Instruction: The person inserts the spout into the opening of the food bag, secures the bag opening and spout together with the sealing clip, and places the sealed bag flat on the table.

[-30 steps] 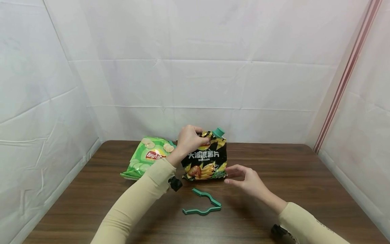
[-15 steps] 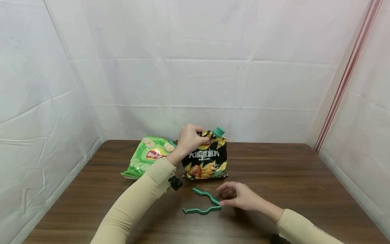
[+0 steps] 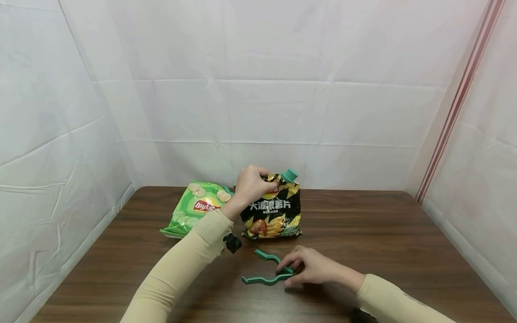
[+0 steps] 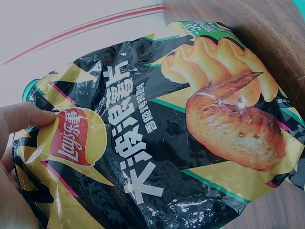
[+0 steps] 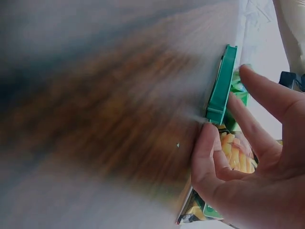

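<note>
In the head view, my left hand (image 3: 251, 185) grips the top of a black and yellow Lay's chip bag (image 3: 270, 211), which stands upright. The left wrist view shows the thumb on the bag front (image 4: 128, 129), beside the logo. A green cap-like spout (image 3: 289, 175) sticks up at the bag's top right corner. On the table lies a green bag clip (image 3: 267, 281), its two arms spread. My right hand (image 3: 313, 268) is at the clip's hinge end, fingers bent on both sides. In the right wrist view, a gap shows between the thumb and the clip (image 5: 222, 86).
A green Lay's bag (image 3: 194, 208) lies left of the black one, partly behind the left forearm. Another green piece (image 3: 228, 190) shows at its top right corner. White sheeting (image 3: 274, 112) stands behind and beside the brown wooden table (image 3: 363, 224).
My right hand has come away from the black bag's lower right corner, toward the front and left, to the clip's hinge end. The left hand and both bags have stayed put.
</note>
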Demonstrator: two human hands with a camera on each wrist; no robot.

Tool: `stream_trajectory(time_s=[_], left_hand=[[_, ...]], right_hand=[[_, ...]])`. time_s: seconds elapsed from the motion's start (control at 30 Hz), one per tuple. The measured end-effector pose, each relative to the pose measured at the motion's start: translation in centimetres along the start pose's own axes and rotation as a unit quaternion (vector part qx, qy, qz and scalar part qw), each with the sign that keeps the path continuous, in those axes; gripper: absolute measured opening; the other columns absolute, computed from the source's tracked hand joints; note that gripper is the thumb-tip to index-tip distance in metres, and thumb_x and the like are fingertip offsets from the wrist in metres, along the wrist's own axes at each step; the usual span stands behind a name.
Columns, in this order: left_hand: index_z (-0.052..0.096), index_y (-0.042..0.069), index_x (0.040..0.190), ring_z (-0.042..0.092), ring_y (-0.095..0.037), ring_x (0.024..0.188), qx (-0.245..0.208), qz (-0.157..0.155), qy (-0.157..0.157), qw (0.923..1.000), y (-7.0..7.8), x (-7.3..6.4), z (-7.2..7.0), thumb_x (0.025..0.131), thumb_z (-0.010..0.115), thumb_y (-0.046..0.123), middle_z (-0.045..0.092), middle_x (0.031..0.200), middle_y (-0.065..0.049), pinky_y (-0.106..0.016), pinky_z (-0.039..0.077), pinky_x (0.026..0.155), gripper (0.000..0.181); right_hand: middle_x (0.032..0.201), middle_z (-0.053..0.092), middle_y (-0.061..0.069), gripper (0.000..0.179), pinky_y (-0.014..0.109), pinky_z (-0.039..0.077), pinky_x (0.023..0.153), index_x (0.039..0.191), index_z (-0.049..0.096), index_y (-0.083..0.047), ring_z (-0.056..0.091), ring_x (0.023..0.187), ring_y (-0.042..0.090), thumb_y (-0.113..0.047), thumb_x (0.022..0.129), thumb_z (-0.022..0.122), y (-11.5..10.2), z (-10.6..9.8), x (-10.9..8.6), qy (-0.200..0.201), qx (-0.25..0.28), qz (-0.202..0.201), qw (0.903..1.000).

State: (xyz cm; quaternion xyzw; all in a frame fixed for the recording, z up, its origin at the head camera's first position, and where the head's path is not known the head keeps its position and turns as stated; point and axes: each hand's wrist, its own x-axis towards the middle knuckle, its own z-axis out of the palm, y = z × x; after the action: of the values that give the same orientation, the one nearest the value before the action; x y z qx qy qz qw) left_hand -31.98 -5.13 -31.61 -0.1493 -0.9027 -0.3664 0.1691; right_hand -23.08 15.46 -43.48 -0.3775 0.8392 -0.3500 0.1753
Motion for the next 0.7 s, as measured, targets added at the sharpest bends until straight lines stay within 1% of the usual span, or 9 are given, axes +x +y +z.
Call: stream_trajectory(time_s=[0.1, 0.2, 0.3, 0.4, 0.57, 0.7], left_hand=[[0.072, 0.014, 0.094, 0.047, -0.007, 0.037, 0.001, 0.003, -0.002, 1.0, 0.02, 0.04, 0.01, 0.07, 0.069, 0.024, 0.069, 0.092, -0.004, -0.021, 0.044, 0.051, 0.026], [0.072, 0.014, 0.094, 0.045, -0.007, 0.036, 0.001, 0.005, -0.003, 1.0, 0.06, 0.04, 0.01, 0.07, 0.069, 0.024, 0.069, 0.093, -0.005, -0.021, 0.043, 0.051, 0.025], [0.072, 0.014, 0.093, 0.043, -0.008, 0.034, 0.0, 0.004, -0.003, 1.0, 0.09, -0.01, 0.0, 0.07, 0.069, 0.024, 0.069, 0.093, -0.005, -0.022, 0.045, 0.053, 0.025], [0.071, 0.014, 0.094, 0.045, -0.008, 0.034, -0.001, 0.003, -0.003, 1.0, 0.07, -0.05, 0.02, 0.07, 0.069, 0.024, 0.068, 0.093, -0.005, -0.023, 0.048, 0.057, 0.026], [0.071, 0.014, 0.094, 0.05, -0.007, 0.037, -0.003, 0.002, -0.003, 1.0, -0.01, -0.04, 0.08, 0.069, 0.069, 0.025, 0.069, 0.093, -0.004, -0.025, 0.049, 0.057, 0.027], [0.072, 0.014, 0.093, 0.048, -0.008, 0.037, -0.005, 0.001, -0.001, 1.0, 0.02, -0.03, 0.08, 0.069, 0.069, 0.024, 0.069, 0.093, -0.004, -0.024, 0.047, 0.054, 0.027]], right_hand=[[0.097, 0.051, -0.002, 0.027, 0.022, 0.044, 0.071, 0.099, 0.066, -0.032, 0.053, 0.084, 0.009, -0.038, 0.073, 0.07, -0.11, -0.03, 0.19, 0.002, -0.025, 0.005, 0.9997], [0.093, 0.052, -0.004, 0.021, 0.021, 0.044, 0.069, 0.092, 0.067, -0.032, 0.053, 0.081, 0.008, -0.034, 0.072, 0.072, -0.09, 0.0, 0.41, 0.008, -0.044, 0.004, 0.999], [0.088, 0.053, -0.007, 0.015, 0.02, 0.045, 0.068, 0.083, 0.067, -0.031, 0.054, 0.079, 0.006, -0.028, 0.07, 0.074, 0.01, 0.08, 0.55, 0.018, -0.057, 0.003, 0.9982], [0.085, 0.056, -0.01, 0.013, 0.018, 0.047, 0.067, 0.077, 0.067, -0.03, 0.057, 0.077, 0.004, -0.025, 0.069, 0.075, 0.12, 0.15, 0.59, 0.031, -0.058, 0.001, 0.9978], [0.079, 0.063, -0.016, 0.01, 0.017, 0.048, 0.064, 0.073, 0.067, -0.028, 0.061, 0.073, 0.0, -0.024, 0.069, 0.075, 0.14, 0.0, 0.48, 0.048, -0.047, 0.011, 0.9977], [0.075, 0.064, -0.016, 0.009, 0.017, 0.047, 0.063, 0.071, 0.066, -0.027, 0.061, 0.071, -0.001, -0.023, 0.069, 0.075, 0.08, -0.28, 0.2, 0.054, -0.036, 0.023, 0.9976]])
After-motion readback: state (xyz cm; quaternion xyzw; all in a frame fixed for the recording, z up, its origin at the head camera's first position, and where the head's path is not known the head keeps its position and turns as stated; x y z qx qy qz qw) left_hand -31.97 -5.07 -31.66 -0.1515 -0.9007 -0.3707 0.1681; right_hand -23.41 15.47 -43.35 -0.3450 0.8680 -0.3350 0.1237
